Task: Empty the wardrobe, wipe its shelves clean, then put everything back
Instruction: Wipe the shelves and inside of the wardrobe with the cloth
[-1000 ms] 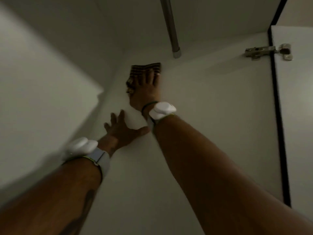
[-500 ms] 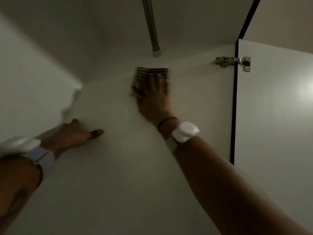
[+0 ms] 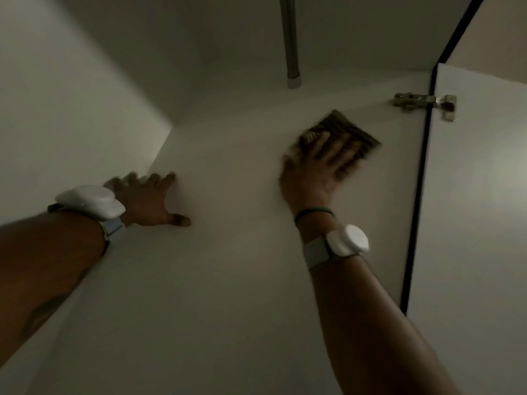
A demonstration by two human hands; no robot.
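The step in hand looks like the wiping pass inside the emptied wardrobe. The right hand [image 3: 319, 166] lies flat, fingers straight and slightly spread, pressing a striped cloth [image 3: 349, 128] against the white inner panel [image 3: 228, 280]. The cloth shows only beyond the fingertips, and both are blurred. The left hand [image 3: 148, 199] is spread open on the same panel, well apart from the right and close to the inside corner, holding nothing. It seems to serve as a brace.

To do this well, I would press through the whole palm rather than the fingertips, so the cloth stays flat and does not bunch under the hand. Strokes should overlap and run into the corner beside the left hand, where dust tends to gather. That hand will need to lift away so the patch under it gets wiped too.

Beyond the right hand's fingers, a metal hinge [image 3: 422, 102] joins the panel to the open door [image 3: 470, 223]. The cloth is near it and could snag on it, so work around it with a folded edge. The clothes rail [image 3: 291, 38] meets the panel just beyond the cloth, and the ring around its end cap deserves a pass.

The light is dim, so judging cleanliness by eye is unreliable, and feeling for grit helps.
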